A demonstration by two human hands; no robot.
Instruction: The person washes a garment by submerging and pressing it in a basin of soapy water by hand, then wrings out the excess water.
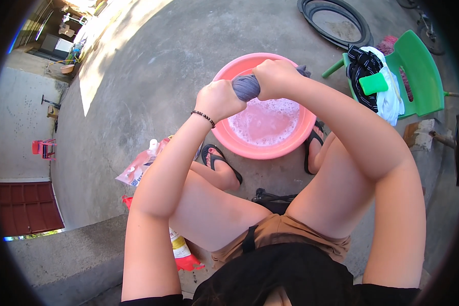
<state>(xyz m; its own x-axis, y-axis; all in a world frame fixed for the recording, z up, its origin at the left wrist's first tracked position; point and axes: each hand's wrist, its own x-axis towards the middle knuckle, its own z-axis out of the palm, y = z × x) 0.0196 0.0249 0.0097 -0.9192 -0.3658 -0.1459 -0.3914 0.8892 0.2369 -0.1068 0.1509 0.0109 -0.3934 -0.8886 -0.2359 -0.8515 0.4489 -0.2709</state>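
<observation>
A twisted grey cloth point(246, 87) stretches between my two fists above a round pink basin point(264, 152). My left hand point(217, 102), with a dark beaded bracelet at its wrist, is closed around one end. My right hand point(274, 79) grips it farther right, and a short bit of cloth pokes out beyond that fist. Below, sudsy water point(265, 122) with white foam lies in the basin. The rest of the cloth inside both fists is hidden.
At right, a green plastic chair point(418, 76) holds dark and white clothes and a bright green block point(373, 83). Black tyres point(364, 35) lie on the concrete behind. A pink plastic packet point(137, 168) is beside my left leg, and a red-and-yellow bag point(181, 247) sits nearer.
</observation>
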